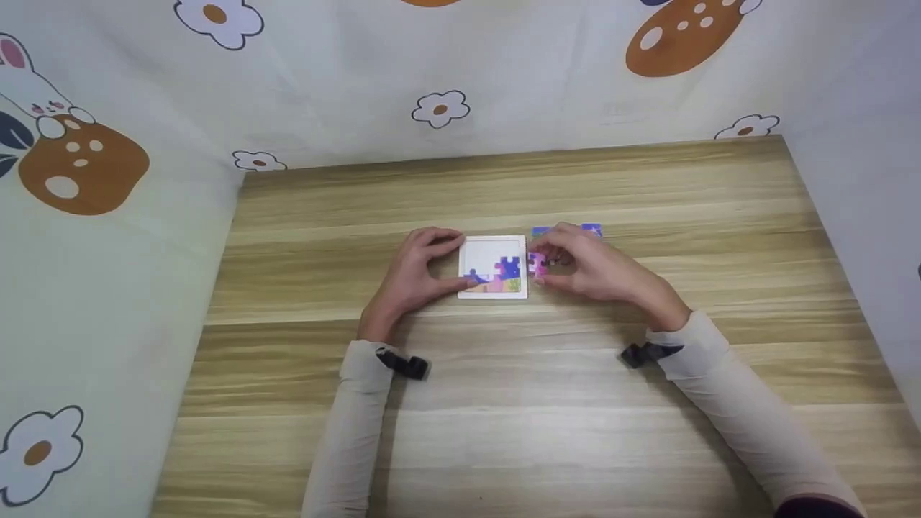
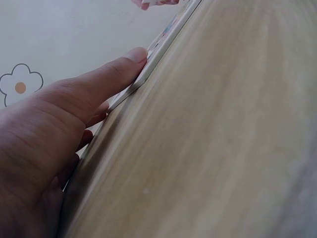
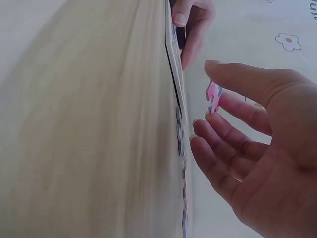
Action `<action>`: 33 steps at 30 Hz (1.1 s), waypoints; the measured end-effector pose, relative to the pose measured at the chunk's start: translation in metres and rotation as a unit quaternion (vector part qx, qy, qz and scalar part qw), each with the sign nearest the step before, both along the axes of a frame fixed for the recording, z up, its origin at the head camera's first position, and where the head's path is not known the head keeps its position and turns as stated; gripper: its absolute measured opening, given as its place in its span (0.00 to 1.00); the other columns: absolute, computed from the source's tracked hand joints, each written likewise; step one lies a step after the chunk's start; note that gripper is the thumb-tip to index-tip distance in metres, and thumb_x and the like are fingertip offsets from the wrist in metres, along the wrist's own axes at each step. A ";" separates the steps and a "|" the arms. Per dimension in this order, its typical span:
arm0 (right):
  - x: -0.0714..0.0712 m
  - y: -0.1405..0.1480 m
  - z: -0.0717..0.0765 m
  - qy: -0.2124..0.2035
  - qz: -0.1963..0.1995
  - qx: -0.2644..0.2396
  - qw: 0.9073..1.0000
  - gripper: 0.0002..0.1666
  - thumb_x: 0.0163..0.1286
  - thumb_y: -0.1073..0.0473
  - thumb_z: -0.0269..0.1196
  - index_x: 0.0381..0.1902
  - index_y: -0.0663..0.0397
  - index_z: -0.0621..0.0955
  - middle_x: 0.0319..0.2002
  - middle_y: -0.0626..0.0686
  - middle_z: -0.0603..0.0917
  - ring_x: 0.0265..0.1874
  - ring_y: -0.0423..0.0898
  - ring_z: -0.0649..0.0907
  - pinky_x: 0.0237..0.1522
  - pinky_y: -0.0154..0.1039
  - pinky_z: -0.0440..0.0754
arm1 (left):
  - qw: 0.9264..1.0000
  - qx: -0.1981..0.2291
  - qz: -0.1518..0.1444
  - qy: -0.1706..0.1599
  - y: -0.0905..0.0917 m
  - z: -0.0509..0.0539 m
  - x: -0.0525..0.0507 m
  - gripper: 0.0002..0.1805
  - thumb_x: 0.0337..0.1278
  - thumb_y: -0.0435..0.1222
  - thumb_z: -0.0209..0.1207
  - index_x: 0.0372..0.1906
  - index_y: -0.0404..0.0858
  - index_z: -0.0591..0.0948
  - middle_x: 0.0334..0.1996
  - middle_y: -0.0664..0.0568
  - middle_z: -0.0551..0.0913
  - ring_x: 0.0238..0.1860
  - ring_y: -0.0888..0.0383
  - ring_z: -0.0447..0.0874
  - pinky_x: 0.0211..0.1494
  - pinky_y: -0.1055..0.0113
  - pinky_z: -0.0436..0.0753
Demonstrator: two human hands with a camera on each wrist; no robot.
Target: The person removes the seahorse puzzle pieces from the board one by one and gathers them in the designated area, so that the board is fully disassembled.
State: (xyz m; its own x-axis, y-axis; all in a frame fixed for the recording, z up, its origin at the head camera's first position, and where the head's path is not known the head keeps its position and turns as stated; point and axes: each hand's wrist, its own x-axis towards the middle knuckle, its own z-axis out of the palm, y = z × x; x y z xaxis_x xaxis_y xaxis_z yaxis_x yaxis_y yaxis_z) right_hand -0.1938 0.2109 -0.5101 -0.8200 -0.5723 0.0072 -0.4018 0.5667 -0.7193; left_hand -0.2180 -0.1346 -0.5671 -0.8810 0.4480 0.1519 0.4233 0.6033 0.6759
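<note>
From the head view, I record the left hand (image 1: 414,273) holding the left side of a white puzzle tray (image 1: 493,296) that lies on the wooden table (image 1: 504,403). Joined pieces (image 1: 509,267) occupy the tray's lower part. The right hand (image 1: 593,266) pinches a pink puzzle piece (image 1: 537,263) just beside the tray's right rim; loose pieces (image 1: 591,229) lie partly hidden behind that hand. From the left wrist view, I note the thumb resting on the tray's edge, the other fingers partly concealed. From the right wrist view, I find the pink puzzle piece between thumb and fingers, clear of the table.
</note>
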 end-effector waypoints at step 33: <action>-0.002 0.043 -0.009 -0.006 -0.050 0.027 0.998 0.32 0.68 0.65 0.76 0.68 0.61 0.81 0.50 0.59 0.82 0.50 0.52 0.83 0.56 0.50 0.86 | 1.000 0.004 0.005 -0.004 0.001 0.000 0.000 0.46 0.50 0.64 0.79 0.73 0.49 0.81 0.72 0.59 0.79 0.77 0.54 0.69 0.84 0.52 0.66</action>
